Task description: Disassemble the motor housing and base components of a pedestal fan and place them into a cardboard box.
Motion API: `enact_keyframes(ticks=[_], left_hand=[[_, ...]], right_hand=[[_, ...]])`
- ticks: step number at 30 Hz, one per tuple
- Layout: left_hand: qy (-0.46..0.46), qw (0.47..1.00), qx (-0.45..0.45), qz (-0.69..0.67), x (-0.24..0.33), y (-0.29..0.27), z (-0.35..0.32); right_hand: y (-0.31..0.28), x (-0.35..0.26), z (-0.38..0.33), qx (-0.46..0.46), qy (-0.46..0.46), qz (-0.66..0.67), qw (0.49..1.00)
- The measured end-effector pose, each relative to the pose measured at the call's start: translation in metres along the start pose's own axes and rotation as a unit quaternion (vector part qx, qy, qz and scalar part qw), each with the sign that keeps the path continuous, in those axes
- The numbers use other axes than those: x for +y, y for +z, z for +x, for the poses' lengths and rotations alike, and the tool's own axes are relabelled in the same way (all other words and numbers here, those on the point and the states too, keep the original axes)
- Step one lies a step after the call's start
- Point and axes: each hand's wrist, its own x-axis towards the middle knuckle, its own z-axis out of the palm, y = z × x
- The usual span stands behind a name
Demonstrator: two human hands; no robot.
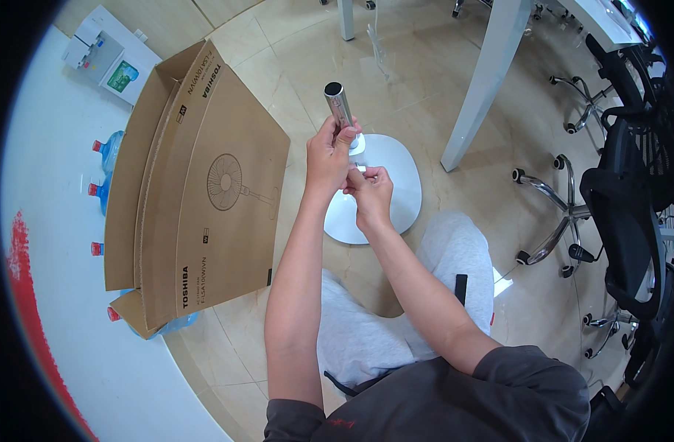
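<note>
A shiny metal pole with a dark open top end stands over a round-cornered white base on the floor. My left hand is wrapped around the lower part of the pole, thumb on its near side. Close below it, my right hand has its fingers pinched together at a small white piece by the pole's foot. A white collar shows beside my left fingers. My hands hide most of the joint between pole and base, so how the small piece sits there cannot be made out.
To the left stands a tall open cardboard box with a fan drawing. Behind it are blue water bottles and a white water dispenser. On the right are a white table leg and black wheeled office chairs.
</note>
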Motion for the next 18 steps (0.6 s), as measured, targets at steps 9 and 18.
enact_keyframes(ticks=[9, 18], left_hand=[[-0.011, 1.0, -0.014, 0.01, 0.013, 0.0, 0.002], [0.083, 0.994, 0.02, -0.07, 0.065, 0.005, 0.024]], right_hand=[[-0.002, 0.01, 0.001, -0.014, -0.076, -0.014, 0.997], [-0.007, 0.001, 0.006, -0.05, 0.036, 0.09, 0.994]])
